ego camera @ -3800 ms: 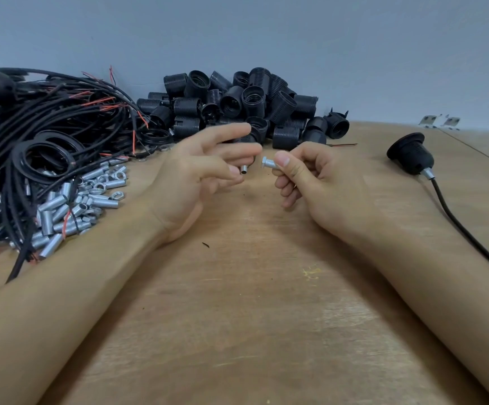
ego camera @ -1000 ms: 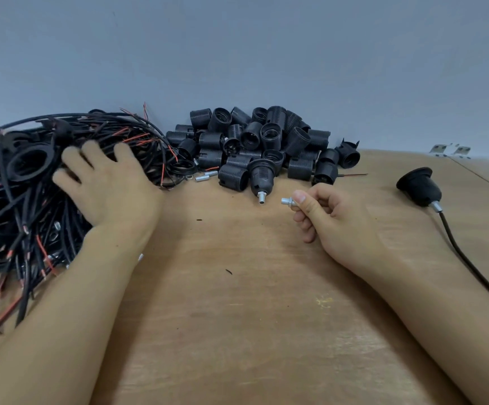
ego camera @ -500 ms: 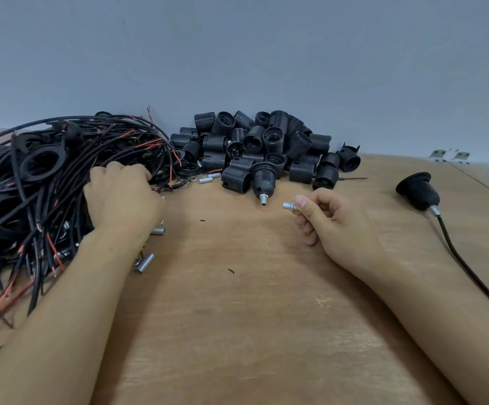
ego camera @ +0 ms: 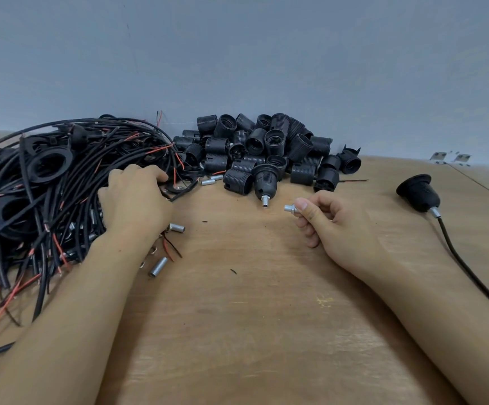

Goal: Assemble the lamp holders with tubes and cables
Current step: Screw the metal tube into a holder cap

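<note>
My left hand point(ego camera: 138, 200) lies on the right edge of the tangled black cable pile point(ego camera: 47, 185), with its fingers curled down round a black cable; the fingertips are hidden. To the right, my right hand point(ego camera: 333, 226) pinches a short silver metal tube point(ego camera: 290, 208) between thumb and forefinger, just above the table. A black lamp holder point(ego camera: 265, 178) lies in front of the holder pile point(ego camera: 266, 144), and a threaded tube point(ego camera: 264, 201) sticks out of it toward me. It is a little left of the pinched tube.
Loose silver tubes point(ego camera: 158, 266) lie near my left wrist, and more by the holder pile. At the right, a black holder with tube and cable fitted point(ego camera: 418, 194) trails its cable point(ego camera: 471, 273) toward me. The wooden table point(ego camera: 252, 317) meets a grey wall behind.
My left hand left the holder on the table, reached into the cable pile and curled its fingers there. My right hand has kept its pinch on the silver tube almost in place.
</note>
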Demonstrator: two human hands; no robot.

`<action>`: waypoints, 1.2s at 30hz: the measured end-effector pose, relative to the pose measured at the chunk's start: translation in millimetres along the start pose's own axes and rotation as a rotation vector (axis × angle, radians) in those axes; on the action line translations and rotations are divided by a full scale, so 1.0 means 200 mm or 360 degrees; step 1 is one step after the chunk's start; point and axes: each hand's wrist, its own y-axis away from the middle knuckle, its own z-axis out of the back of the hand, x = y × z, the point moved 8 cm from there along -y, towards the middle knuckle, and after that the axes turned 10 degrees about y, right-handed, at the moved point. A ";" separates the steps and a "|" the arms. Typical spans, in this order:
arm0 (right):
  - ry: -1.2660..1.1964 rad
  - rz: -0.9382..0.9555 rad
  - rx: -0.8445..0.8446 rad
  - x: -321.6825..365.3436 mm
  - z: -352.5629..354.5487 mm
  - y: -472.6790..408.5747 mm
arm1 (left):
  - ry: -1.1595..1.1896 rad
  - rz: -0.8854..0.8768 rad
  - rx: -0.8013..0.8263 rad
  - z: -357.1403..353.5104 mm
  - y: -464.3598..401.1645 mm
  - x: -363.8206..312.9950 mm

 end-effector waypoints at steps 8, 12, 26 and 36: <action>-0.0010 -0.0009 -0.0001 0.01 0.00 0.00 | 0.0334 -0.0031 -0.0283 0.08 0.00 0.00; -0.0008 -0.0016 -0.0003 0.01 0.00 0.01 | 0.0478 -0.0049 -0.0473 0.12 0.01 0.00; -0.0019 -0.0012 -0.0003 0.01 0.00 0.01 | 0.0126 0.0068 -0.0328 0.05 0.00 0.02; 0.0001 -0.0008 0.0020 0.01 0.00 0.00 | 0.0317 -0.0591 0.0002 -0.07 0.02 -0.36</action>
